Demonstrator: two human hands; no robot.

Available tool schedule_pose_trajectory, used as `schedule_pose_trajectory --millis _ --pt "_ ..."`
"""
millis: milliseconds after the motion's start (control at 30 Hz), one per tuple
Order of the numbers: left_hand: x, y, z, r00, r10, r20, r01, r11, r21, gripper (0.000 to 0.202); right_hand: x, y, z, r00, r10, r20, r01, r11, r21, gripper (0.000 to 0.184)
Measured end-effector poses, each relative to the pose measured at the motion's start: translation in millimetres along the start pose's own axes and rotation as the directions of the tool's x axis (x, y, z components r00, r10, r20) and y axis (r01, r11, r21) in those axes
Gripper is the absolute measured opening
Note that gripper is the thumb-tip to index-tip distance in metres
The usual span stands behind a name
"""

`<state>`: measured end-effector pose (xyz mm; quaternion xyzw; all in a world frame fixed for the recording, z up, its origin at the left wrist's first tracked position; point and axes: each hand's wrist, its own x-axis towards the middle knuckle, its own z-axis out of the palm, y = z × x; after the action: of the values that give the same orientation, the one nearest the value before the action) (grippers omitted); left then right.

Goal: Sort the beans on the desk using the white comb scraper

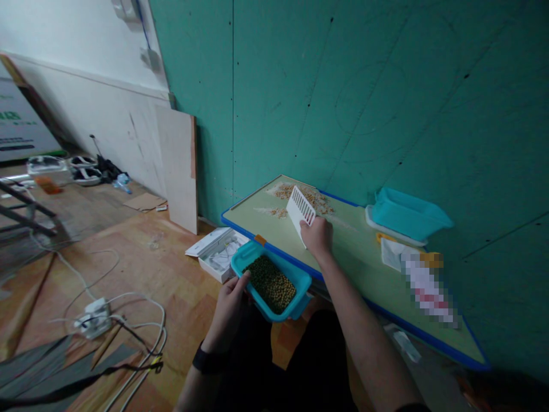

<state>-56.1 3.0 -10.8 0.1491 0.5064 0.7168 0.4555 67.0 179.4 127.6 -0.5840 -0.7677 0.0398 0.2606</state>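
Observation:
My left hand [232,297] grips the near left rim of a turquoise plastic tub [302,278], thumb on top. Inside lie dark green beans [262,273] and pale yellow soybeans [283,290]. The tub is at the table's front edge, above my lap. My right hand [318,236] is closed around a white slotted plastic scraper [295,216], tilted up over the table [355,247]. Just beyond the scraper, a scattered heap of soybeans [319,201] with pale powder lies on the tabletop. A smaller patch of beans [278,212] is to its left.
A second turquoise tub [409,213] stands on a white tray at the table's right, near a white and yellow item [391,253]. A green wall [364,103] rises behind. An open white box [218,258] and a power strip with cables [96,316] are on the floor.

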Motion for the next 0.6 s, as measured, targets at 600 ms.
schedule_pose_trajectory --millis 600 --pt "-1 0 0.6 1.0 -0.015 -0.026 0.013 0.998 -0.061 0.048 22 -16 21 0.996 0.088 -0.016 -0.086 0.991 0.102 0.028"
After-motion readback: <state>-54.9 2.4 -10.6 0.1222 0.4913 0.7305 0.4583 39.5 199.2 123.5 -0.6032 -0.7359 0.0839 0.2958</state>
